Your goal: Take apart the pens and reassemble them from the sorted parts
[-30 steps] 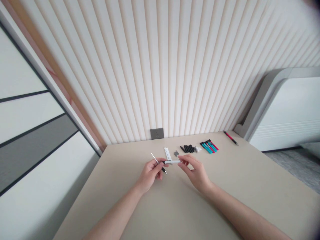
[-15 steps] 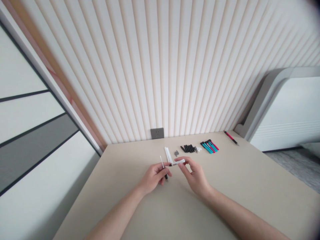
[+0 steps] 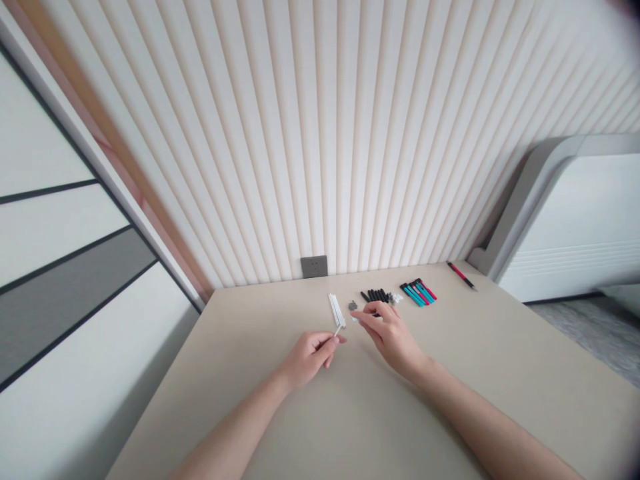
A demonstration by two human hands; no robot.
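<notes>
My left hand (image 3: pixel 311 357) is closed, with a thin white pen refill (image 3: pixel 339 330) pinched between thumb and forefinger; its upper end points up and right. Just beyond it lies a bundle of white refills (image 3: pixel 336 311). My right hand (image 3: pixel 389 330) is turned palm down, fingers bent together, its fingertips just short of a small heap of grey springs (image 3: pixel 353 306). A bit of something white (image 3: pixel 355 319) shows under those fingertips; the rest is hidden by the hand. Behind the right hand sit several black pen grips (image 3: pixel 375 295).
Small white and grey parts (image 3: pixel 395 298) lie right of the black grips. Farther right are several teal and red pen barrels (image 3: pixel 419 292) and a red and black pen (image 3: pixel 461 276). The beige table (image 3: pixel 240 347) meets a ribbed wall with a socket (image 3: pixel 314 267).
My right hand has moved slightly forward and turned palm down; the white pen barrel it held is largely out of sight. The refill in my left hand has tilted right, and its black end no longer shows.
</notes>
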